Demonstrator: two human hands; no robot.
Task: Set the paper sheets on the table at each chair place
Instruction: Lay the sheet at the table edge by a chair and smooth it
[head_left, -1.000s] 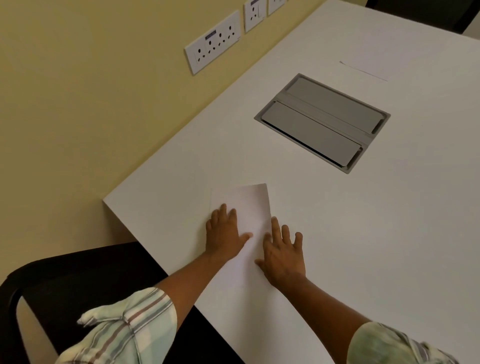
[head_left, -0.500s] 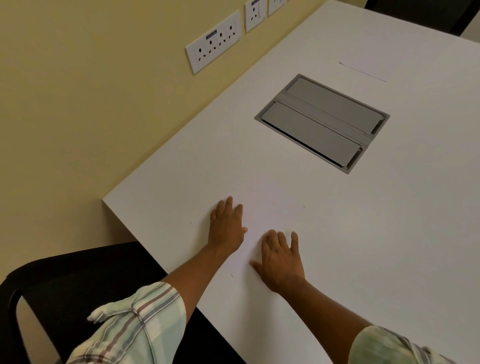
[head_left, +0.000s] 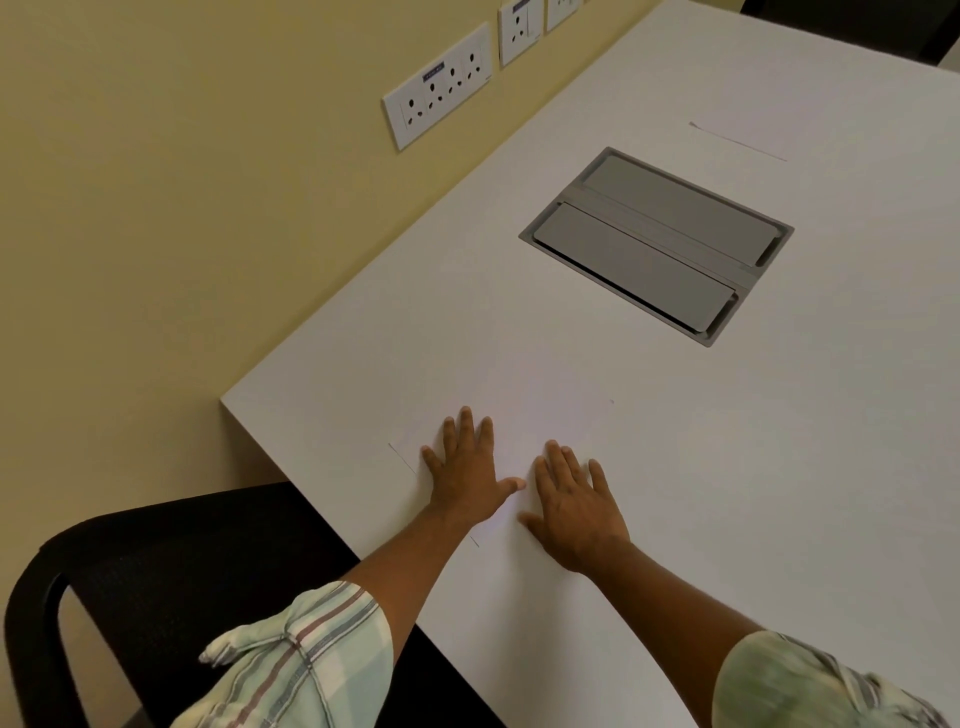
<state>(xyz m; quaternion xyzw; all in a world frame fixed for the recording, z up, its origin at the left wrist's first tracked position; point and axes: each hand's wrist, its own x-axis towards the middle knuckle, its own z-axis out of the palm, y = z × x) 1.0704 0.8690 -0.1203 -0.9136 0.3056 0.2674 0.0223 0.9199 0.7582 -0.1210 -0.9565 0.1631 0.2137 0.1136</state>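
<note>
A white paper sheet (head_left: 524, 410) lies flat on the white table (head_left: 779, 467) near its front corner, in front of a black chair (head_left: 156, 571). The sheet is hard to tell from the tabletop; only faint edges show. My left hand (head_left: 467, 473) rests palm down on the sheet with fingers spread. My right hand (head_left: 574, 506) lies flat beside it, also on the sheet, fingers apart. A second white sheet (head_left: 779, 119) lies flat at the far side of the table.
A grey cable box lid (head_left: 657, 244) is set into the tabletop beyond my hands. Wall sockets (head_left: 439, 93) sit on the yellow wall to the left. Another dark chair (head_left: 857, 26) shows at the far right edge.
The sheet was folded or half raised a second ago; it now lies fully flat. Both hands have spread slightly apart on it.
</note>
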